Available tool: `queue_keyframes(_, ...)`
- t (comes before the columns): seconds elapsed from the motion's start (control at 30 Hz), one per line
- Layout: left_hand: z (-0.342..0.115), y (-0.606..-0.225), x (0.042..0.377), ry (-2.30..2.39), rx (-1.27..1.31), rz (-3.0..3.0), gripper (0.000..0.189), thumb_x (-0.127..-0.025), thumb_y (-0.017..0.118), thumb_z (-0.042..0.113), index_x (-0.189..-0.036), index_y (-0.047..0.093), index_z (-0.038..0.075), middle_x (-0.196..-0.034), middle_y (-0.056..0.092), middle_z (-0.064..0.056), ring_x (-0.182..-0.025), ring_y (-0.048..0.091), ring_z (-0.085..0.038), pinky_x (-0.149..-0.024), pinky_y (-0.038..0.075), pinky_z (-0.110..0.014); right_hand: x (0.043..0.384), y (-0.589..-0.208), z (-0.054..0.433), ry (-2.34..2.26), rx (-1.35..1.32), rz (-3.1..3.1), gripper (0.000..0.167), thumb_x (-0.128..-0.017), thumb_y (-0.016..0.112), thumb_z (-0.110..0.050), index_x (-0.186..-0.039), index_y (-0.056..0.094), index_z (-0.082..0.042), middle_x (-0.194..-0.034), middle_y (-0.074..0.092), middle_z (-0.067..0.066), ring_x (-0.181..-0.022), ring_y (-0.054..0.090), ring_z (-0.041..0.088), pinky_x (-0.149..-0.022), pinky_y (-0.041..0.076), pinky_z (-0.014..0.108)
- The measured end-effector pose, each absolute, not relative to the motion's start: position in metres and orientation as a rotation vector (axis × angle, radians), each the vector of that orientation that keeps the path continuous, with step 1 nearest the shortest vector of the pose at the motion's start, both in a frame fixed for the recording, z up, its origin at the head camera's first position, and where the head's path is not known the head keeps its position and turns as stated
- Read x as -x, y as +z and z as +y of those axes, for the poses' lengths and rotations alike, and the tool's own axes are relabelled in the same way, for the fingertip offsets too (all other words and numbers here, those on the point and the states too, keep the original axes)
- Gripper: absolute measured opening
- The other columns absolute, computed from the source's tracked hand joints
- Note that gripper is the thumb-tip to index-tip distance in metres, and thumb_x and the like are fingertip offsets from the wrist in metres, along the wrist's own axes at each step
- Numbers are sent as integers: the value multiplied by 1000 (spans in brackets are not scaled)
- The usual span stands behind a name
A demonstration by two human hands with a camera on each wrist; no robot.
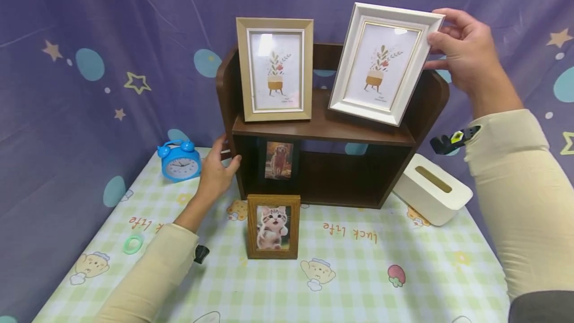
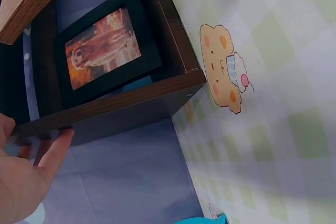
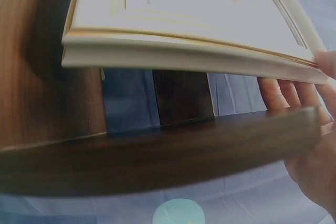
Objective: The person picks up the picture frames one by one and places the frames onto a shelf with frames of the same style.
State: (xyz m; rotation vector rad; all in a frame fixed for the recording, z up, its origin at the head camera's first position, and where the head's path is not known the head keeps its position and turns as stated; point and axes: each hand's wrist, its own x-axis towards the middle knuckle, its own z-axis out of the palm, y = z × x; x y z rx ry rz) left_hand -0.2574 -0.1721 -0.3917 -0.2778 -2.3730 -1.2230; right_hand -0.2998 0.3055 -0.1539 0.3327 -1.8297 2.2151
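Observation:
My right hand (image 1: 466, 46) pinches a white photo frame (image 1: 350, 106) at its upper right edge, the thumb in front and fingers behind. This frame leans sideways over the upper tier of a dark brown shelf (image 1: 273, 128); the right wrist view shows its lower corner close to the wood. My left hand (image 1: 217, 171) grips the shelf's left side panel, thumb at the front edge and fingers along the outer face (image 2: 50, 156). On the upper tier stands a beige photo frame (image 1: 241, 69). A black photo frame (image 2: 149, 51) with a dog picture stands in the lower tier.
A wooden photo frame (image 1: 273, 254) with a kitten picture stands before the shelf. Left of the shelf is a blue alarm clock (image 1: 181, 166); to the right, a white tissue box (image 1: 437, 201). A green ring (image 1: 127, 244) lies on the checked tablecloth (image 1: 350, 273). Purple curtain (image 1: 148, 29) hangs behind.

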Motion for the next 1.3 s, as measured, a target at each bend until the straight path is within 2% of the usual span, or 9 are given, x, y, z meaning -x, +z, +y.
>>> queue_keyframes(0.33,-174,-392,257,-1214,273,-2392,59,-94,68,10,-148,45,3,-135,62,-25,-119,66,-42,-99,55,-55,312,-157,307,2269,-327,-1860,41,-88,69,12,-123,64,-8,-95,77,7,-68,76,22,-51,60,36)
queue_keyframes(0.63,-173,-390,256,-1225,267,-2412,60,-95,67,11,-149,43,3,-135,62,-25,-121,65,-42,-100,54,-55,312,-153,308,2109,-359,-2097,39,-90,67,9,-124,59,-10,-92,74,3,-70,73,17,-54,61,31)
queue_keyframes(0.83,-173,-389,256,-1214,251,-2417,61,-95,67,10,-149,42,2,-136,61,-25,-120,65,-42,-102,54,-55,314,-143,304,1675,-236,-2473,40,-97,59,1,-132,52,-18,-103,62,-5,-78,67,8,-61,61,23)
queue_keyframes(0.97,-173,-390,256,-1208,261,-2403,61,-94,67,9,-149,42,1,-135,61,-26,-119,65,-43,-101,54,-55,315,-142,302,1524,-194,-2553,42,-99,58,-3,-137,50,-21,-107,53,-3,-81,64,6,-64,61,20)
queue_keyframes(1.13,-174,-391,256,-1198,268,-2404,61,-94,67,8,-149,42,1,-135,61,-26,-119,65,-43,-101,54,-55,314,-145,303,1502,-203,-2551,46,-99,59,-4,-140,50,-20,-107,51,-2,-80,64,6,-64,61,19)
queue_keyframes(1.3,-173,-391,256,-1181,267,-2407,60,-94,67,10,-148,43,1,-134,62,-26,-119,66,-43,-102,53,-56,312,-146,304,1427,-224,-2555,57,-98,60,-7,-151,44,-18,-108,53,-6,-84,63,4,-64,60,17)
